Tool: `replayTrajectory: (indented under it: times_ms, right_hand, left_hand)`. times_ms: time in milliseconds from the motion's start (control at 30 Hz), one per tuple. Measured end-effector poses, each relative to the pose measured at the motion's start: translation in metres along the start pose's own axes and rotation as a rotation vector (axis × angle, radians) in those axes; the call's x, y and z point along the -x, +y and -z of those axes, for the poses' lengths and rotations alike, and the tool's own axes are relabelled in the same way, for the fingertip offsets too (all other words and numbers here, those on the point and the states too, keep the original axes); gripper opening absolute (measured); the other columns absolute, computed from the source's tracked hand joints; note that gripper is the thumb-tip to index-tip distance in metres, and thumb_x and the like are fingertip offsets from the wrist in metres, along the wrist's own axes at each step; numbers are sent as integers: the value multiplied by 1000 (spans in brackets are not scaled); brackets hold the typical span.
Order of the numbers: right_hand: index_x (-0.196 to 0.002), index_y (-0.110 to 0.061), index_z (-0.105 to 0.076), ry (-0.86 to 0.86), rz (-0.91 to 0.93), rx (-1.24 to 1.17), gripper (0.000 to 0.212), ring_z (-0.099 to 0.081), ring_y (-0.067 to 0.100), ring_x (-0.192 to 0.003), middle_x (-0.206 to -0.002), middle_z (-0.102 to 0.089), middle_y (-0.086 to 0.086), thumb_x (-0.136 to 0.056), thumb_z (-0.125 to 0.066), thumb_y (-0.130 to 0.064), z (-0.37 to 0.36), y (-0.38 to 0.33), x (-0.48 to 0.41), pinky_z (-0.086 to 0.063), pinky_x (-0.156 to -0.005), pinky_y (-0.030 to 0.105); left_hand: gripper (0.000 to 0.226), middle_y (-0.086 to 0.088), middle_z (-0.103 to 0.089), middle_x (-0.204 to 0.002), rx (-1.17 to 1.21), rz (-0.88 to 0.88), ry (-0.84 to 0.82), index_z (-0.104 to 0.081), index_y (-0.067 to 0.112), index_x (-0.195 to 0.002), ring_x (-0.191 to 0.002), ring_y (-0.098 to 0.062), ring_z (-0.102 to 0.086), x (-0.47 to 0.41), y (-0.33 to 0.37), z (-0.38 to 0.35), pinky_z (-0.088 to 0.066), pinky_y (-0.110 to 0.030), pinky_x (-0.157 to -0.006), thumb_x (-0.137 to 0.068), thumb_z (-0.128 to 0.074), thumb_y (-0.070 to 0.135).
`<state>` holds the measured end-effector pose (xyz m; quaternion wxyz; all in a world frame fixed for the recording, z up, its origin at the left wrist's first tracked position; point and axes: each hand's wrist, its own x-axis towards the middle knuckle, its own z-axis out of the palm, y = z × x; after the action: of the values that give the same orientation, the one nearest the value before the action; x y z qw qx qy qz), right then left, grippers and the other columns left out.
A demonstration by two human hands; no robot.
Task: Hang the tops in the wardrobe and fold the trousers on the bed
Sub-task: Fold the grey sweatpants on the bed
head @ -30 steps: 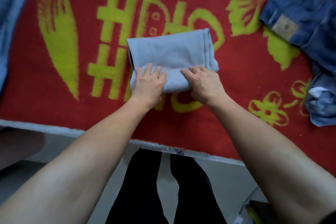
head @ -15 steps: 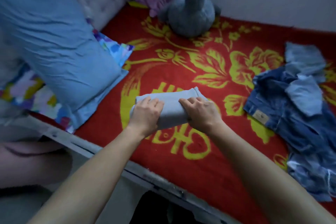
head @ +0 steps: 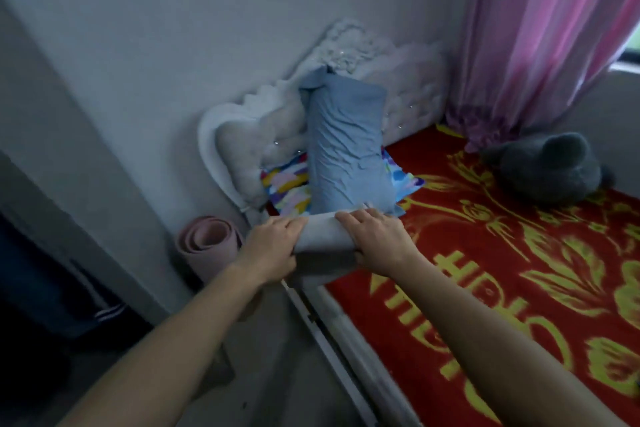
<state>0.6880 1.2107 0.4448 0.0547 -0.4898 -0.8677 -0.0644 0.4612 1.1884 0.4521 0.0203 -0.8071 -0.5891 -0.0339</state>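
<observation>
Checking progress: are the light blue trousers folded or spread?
Folded: the light blue trousers form a compact bundle gripped by the left hand and right hand.

The folded trousers (head: 323, 243) are at the side edge of the bed (head: 519, 288), near its head end; cannot tell if they touch it. The left hand (head: 273, 246) grips their left end & the right hand (head: 374, 243) their right end. Just behind them a pillow (head: 346, 149) stands up against the headboard (head: 249, 149), w/ its lower part on a flat cushion (head: 287, 191). The headboard is against the wall (head: 173, 28). A rolled mat (head: 207, 246) is left of the bed, btw. wall and left hand. Far right, a plush toy (head: 550, 173) lies on the bed below the curtain (head: 540, 28), well apart from the pillow.
</observation>
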Motion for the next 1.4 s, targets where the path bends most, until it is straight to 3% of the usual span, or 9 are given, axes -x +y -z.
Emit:
replayTrajectory:
  times_ms: [100, 333, 500, 567, 667, 800, 967, 1167, 1400]
  right_hand:
    - [-143, -27, -35, 28, 91, -11, 76, -53, 29, -120, -130, -55, 4, -77, -71, -39, 37, -88, -27, -54, -85, 49]
    - [-131, -25, -51, 138, 303, 13, 66, -64, 30, -99, -109, -66, 1, -67, -69, -31, 106, -330, -62, -54, -65, 40]
    - [-131, -28, -46, 248, 481, 9, 59, -62, 30, -102, -111, -63, 1, -74, -63, -30, 173, -484, -97, -52, -67, 40]
    - [-132, -28, -46, 324, 533, 1, 58, -62, 29, -102, -112, -63, 0, -76, -61, -29, 198, -534, -111, -53, -66, 39]
    - [-136, -25, -46, 444, 611, 8, 60, -63, 30, -102, -115, -63, 2, -79, -61, -30, 239, -594, -133, -51, -65, 39]
    - [-133, -27, -46, 607, 671, 36, 57, -63, 30, -104, -114, -63, 1, -78, -61, -32, 308, -648, -170, -51, -67, 38]
    - [-131, -27, -48, 839, 670, 66, 60, -64, 32, -102, -113, -65, 1, -74, -64, -37, 405, -682, -223, -49, -69, 38]
    - [-124, -22, -51, 1130, 622, 122, 52, -65, 35, -92, -106, -65, 6, -76, -65, -37, 500, -687, -308, -42, -63, 38]
    - [-135, -23, -46, 1227, 530, 168, 58, -62, 34, -98, -114, -63, 10, -83, -69, -33, 559, -685, -404, -39, -69, 37]
  left_hand:
    - [72, -2, -54, -142, 8, 91, 66, -42, 23, -145, -124, -27, -52, 73, -67, 35, -43, -34, -100, -75, -56, 22]
    - [66, -1, -48, -146, -67, 256, 143, -38, 20, -147, -130, -26, -45, 274, -224, 117, -44, -40, -101, -83, -54, 17]
    - [67, 0, -49, -145, -155, 393, 231, -38, 20, -147, -131, -25, -46, 399, -320, 180, -46, -38, -99, -82, -53, 18]
    - [68, -2, -55, -139, -221, 426, 302, -45, 16, -143, -125, -26, -52, 439, -351, 206, -50, -38, -95, -75, -54, 16]
    - [65, -4, -69, -113, -337, 468, 439, -61, 14, -121, -101, -29, -66, 481, -393, 249, -58, -37, -75, -57, -61, 17]
    - [65, -10, -68, -114, -477, 531, 542, -61, 11, -122, -100, -35, -65, 508, -438, 318, -58, -47, -77, -58, -55, 21]
    - [67, -13, -65, -124, -642, 593, 665, -57, 10, -132, -108, -38, -61, 510, -478, 421, -54, -48, -84, -66, -68, 13]
    - [65, -11, -59, -131, -800, 529, 816, -47, 17, -137, -116, -37, -54, 469, -539, 529, -50, -50, -90, -75, -66, 17]
    - [59, -10, -56, -128, -874, 490, 900, -42, 21, -137, -113, -32, -53, 397, -613, 595, -45, -49, -90, -83, -66, 23]
